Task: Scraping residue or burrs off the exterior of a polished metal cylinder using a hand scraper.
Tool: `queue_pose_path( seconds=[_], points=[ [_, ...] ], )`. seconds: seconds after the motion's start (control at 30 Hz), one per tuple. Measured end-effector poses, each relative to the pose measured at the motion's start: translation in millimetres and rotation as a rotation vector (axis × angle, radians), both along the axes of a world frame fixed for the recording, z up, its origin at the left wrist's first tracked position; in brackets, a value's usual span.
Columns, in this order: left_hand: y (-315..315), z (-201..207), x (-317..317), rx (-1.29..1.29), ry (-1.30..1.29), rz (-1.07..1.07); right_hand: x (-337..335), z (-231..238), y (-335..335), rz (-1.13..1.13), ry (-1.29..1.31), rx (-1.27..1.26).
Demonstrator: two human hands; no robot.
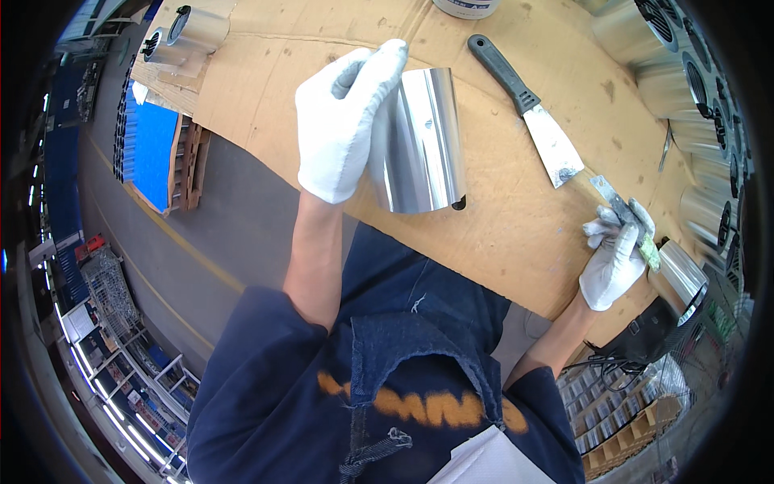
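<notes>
My left hand (339,129), in a white glove, is closed on a shiny metal cylinder (423,141) at its left side and upper edge. The cylinder is held over the cardboard, slightly tilted, with a small dark spot at its lower right edge. My right hand (611,270), also gloved and with greyish fingertips, grips a narrow flat metal blade (605,190) with a pale green wrapped end. Between the hands, farther back, a putty knife (516,89) with a black handle and a smeared blade lies on the cardboard.
Cardboard (266,89) covers the worktable. Several metal cylinders (645,36) with black inner parts line the right edge; another cylinder (681,278) lies by my right hand. More cylinders (197,32) stand far left. A white tub (468,8) sits at the back. Left of the table is a blue-topped pallet (153,145).
</notes>
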State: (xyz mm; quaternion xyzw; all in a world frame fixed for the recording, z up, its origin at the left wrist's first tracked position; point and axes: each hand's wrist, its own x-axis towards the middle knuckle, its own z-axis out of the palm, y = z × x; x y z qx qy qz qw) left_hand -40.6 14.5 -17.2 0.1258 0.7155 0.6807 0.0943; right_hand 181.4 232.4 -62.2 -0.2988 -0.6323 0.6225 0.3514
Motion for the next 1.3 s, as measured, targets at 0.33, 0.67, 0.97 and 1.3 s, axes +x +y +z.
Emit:
queue_pose_path(
  seconds=[0.33,0.67,0.97,1.3],
  points=[
    [-10.9,3.1,-3.4,-0.062,0.056,-0.254,2.9,0.3,5.2,-0.083,0.106,-0.093],
    [-15.4,13.6,-5.3,-0.089,-0.012,-0.386,11.4,-11.3,15.1,0.001,0.373,-0.119],
    [-10.0,8.1,-8.8,0.154,-0.038,-0.427,7.8,-2.1,13.2,0.002,0.356,-0.203],
    [-7.4,-7.2,-21.6,0.083,0.285,-0.694,5.5,-1.8,16.1,-0.029,0.409,-0.294]
  ],
)
